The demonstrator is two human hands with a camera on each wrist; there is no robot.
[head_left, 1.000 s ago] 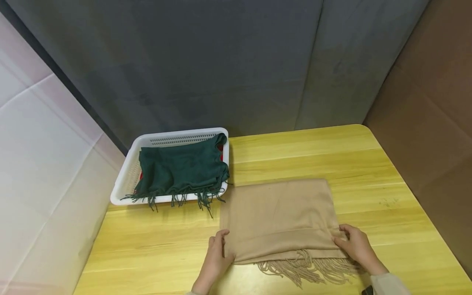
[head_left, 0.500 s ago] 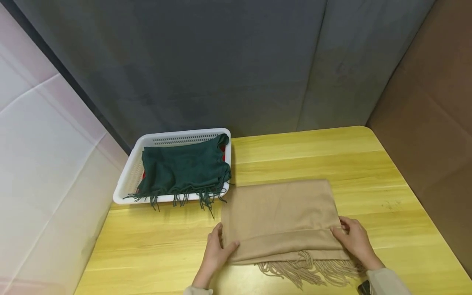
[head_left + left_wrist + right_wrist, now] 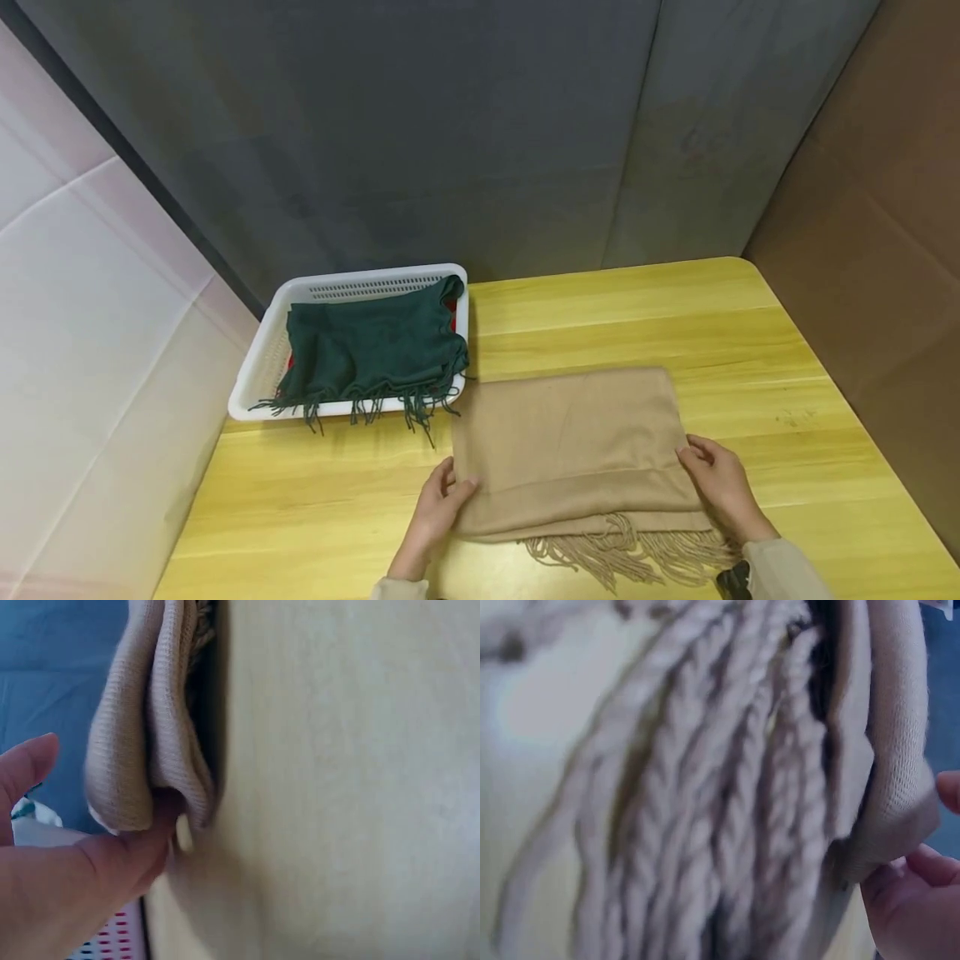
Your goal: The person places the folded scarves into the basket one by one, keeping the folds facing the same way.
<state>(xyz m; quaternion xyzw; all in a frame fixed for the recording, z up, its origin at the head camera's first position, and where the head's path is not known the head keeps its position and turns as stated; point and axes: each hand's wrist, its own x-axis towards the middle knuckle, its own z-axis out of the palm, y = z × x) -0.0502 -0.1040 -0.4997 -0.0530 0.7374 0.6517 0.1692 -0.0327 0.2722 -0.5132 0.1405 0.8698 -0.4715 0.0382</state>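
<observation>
A beige fringed scarf (image 3: 570, 442) lies folded on the table, its fringe (image 3: 630, 550) spread along the near edge. At its left edge is my left hand (image 3: 435, 508); the left wrist view shows the fingers (image 3: 142, 855) tucked under the folded layers and the thumb raised apart from the cloth. My right hand (image 3: 723, 483) is at the right edge. In the right wrist view its fingers (image 3: 922, 881) touch the fold from below, with the thumb tip slightly away from the cloth. Some fingertips are hidden by the scarf.
A white plastic basket (image 3: 251, 375) stands at the back left of the wooden table (image 3: 315, 508). Inside it lies a dark green fringed scarf (image 3: 367, 346), with red cloth (image 3: 452, 315) showing beneath. The green fringe hangs over the basket's front rim. Dark panels rise behind the table.
My left hand has moved up along the scarf's left edge, away from the near corner. My right hand has shifted slightly farther up the right edge. The scarf stays nearly in place.
</observation>
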